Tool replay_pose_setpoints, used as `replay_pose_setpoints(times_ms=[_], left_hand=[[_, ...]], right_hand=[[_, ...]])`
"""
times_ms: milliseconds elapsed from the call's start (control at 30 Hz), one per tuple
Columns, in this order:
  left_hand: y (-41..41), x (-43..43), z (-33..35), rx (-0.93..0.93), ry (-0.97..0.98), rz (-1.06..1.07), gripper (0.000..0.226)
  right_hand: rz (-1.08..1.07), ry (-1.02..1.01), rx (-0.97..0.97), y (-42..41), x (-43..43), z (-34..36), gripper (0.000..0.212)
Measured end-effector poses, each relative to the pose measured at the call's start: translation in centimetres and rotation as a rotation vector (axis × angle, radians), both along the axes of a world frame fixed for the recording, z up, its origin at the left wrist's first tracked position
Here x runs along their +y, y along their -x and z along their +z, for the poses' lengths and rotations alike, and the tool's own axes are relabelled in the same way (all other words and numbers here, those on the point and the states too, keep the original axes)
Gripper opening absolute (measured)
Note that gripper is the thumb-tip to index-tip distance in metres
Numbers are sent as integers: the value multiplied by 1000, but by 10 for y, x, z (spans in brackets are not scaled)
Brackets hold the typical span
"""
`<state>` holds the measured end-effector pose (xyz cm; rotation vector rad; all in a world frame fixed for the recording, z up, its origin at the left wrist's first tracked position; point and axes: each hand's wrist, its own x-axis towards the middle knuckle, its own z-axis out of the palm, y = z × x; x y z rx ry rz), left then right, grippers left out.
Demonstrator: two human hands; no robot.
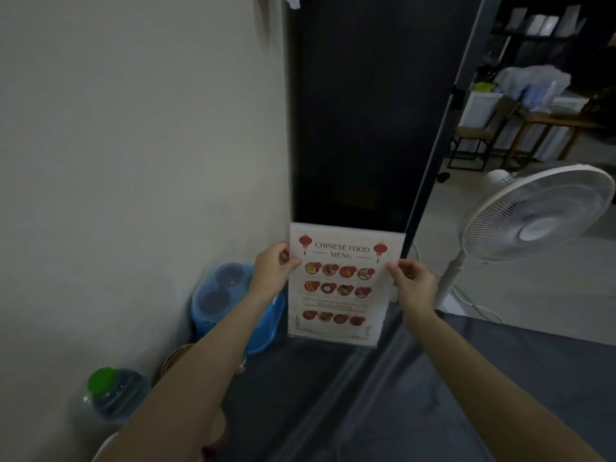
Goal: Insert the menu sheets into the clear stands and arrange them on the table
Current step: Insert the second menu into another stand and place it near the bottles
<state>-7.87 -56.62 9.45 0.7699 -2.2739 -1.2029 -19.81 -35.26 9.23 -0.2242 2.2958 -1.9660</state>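
A clear stand (383, 338) stands upright at the far edge of the dark grey table (433, 395), with a "Chinese Food Menu" sheet (340, 285) inside it, printed with red lanterns and rows of dishes. My left hand (273, 266) pinches the stand's left edge near the top. On the right edge, at about the same height, my right hand (413, 281) grips it. Both forearms reach forward from the bottom of the view. The stand's base touches or hovers just above the table; I cannot tell which.
A blue plastic container (220, 301) sits left of the stand by the white wall. A water bottle with a green cap (113, 393) stands at the lower left. A white pedestal fan (533, 211) stands to the right, and a dark panel (360, 111) rises behind the stand.
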Motion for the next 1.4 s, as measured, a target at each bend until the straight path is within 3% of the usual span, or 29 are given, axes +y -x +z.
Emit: replay_pose_setpoints(times_ms=[600, 867, 1067, 1267, 1400], left_hand=[[12, -20, -33, -1, -48, 30, 9], [8, -14, -33, -8, -161, 39, 22], [-8, 1, -35, -49, -59, 113, 33], [-34, 67, -20, -14, -31, 153, 5], [-48, 138, -28, -17, -96, 9, 7]], right_hand=[[-14, -103, -4, 23, -22, -38, 10], [34, -87, -44, 19, -12, -32, 35], [94, -188, 32, 5, 14, -28, 34], [165, -197, 62, -28, 57, -17, 29], [250, -260, 75, -58, 105, -22, 25]])
